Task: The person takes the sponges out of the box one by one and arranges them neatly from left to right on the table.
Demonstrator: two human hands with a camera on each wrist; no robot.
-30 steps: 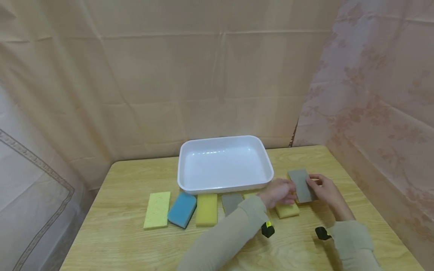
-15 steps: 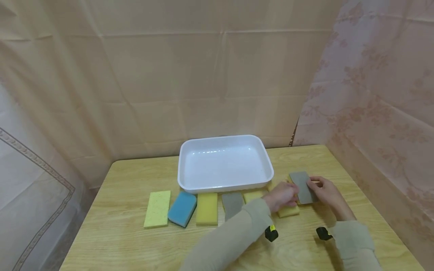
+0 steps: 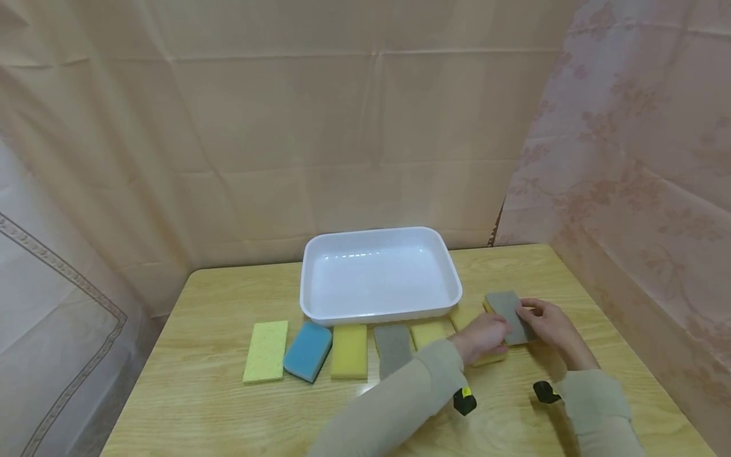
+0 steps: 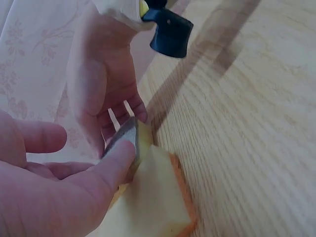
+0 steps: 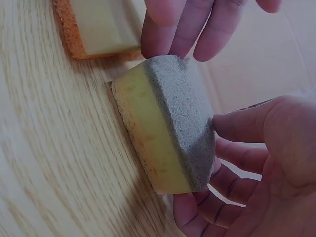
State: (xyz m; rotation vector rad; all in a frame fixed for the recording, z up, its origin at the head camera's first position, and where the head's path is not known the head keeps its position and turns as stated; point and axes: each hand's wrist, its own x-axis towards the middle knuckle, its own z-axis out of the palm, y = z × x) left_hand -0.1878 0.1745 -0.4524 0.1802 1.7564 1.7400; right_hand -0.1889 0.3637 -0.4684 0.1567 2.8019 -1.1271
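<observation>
At the right end of the row is a yellow sponge with a grey scouring face (image 3: 505, 311). My right hand (image 3: 551, 327) holds its right edge; in the right wrist view the thumb (image 5: 242, 118) lies against the grey scouring face (image 5: 190, 118) and the fingers curl behind the yellow layer. My left hand (image 3: 484, 333) is at the sponge's left side. Its fingers (image 4: 116, 158) touch the grey-faced sponge, while the thumb (image 4: 47, 136) stays apart. Beneath the left hand lies a yellow sponge with an orange underside (image 4: 153, 197), partly covered in the head view.
A white tray (image 3: 305, 279) stands at the back of the wooden table (image 3: 228, 419). Left of the hands lie a pale yellow sponge (image 3: 266, 352), a blue sponge (image 3: 307, 350), a yellow sponge (image 3: 349, 352), a grey-topped sponge (image 3: 393, 348) and another yellow sponge (image 3: 429, 332).
My left hand has moved slightly right and towards the table's front, along the grey-faced sponge. That sponge has shifted a little, showing more of its yellow left edge. My right hand has barely moved.
</observation>
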